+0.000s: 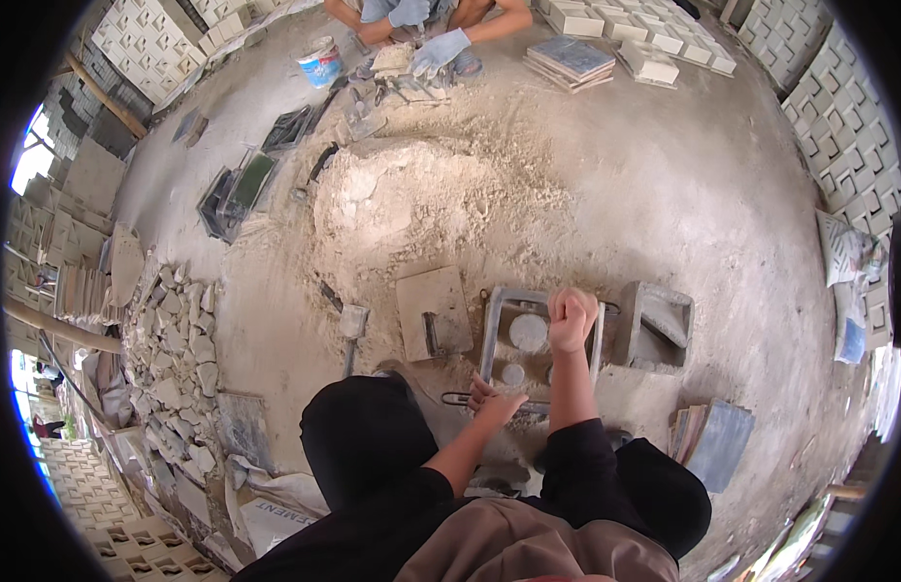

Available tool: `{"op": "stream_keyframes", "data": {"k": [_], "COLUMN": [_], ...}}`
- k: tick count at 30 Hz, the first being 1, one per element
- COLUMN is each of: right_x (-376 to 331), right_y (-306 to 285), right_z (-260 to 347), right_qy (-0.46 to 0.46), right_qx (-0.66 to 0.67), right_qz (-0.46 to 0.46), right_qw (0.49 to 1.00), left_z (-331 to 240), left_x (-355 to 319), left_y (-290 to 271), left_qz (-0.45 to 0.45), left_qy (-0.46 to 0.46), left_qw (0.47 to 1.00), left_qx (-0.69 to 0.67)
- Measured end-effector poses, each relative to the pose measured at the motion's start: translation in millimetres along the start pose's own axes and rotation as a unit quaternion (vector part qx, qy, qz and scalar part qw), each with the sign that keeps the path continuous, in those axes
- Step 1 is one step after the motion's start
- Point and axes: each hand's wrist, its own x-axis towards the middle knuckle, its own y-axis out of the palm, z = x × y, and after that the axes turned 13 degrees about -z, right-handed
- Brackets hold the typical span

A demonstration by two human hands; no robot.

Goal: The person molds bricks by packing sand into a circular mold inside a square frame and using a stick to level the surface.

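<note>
Working from the left:
Left hand (497, 401): is pressing, fingers spread open, on the near rim of the metal mould frame (491, 335).
Mould frame: is lying on the sandy ground, directly under both hands, two round plugs (528, 332) inside.
Right hand (573, 317): is hovering as a closed fist over the frame's far right side; whether it is holding anything cannot be told.
Cast block (656, 325): is sitting just right of the fist.
</note>
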Motion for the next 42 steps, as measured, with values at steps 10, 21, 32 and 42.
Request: {"op": "stream_keyframes", "data": {"k": [10,21,32,42], "right_x": [5,16,19,31], "right_y": [-11,-18,-17,-52], "right_z": [8,19,13,22], "right_qy": [0.103,0.058,0.026,-0.032], "right_qx": [0.006,-0.019,-0.039,0.002], "right_qz": [-0.011,0.002,0.068,-0.037], "right_qw": [0.995,0.998,0.997,0.999], "left_z": [10,19,55,8], "left_x": [18,24,68,20], "left_y": [7,15,49,14], "left_qz": [-0.009,-0.002,-0.024,-0.074], "left_qy": [-0.028,-0.029,-0.026,-0.017], "left_qw": [0.998,0.999,0.998,0.997], "left_qx": [-0.063,-0.03,-0.045,-0.034]}}
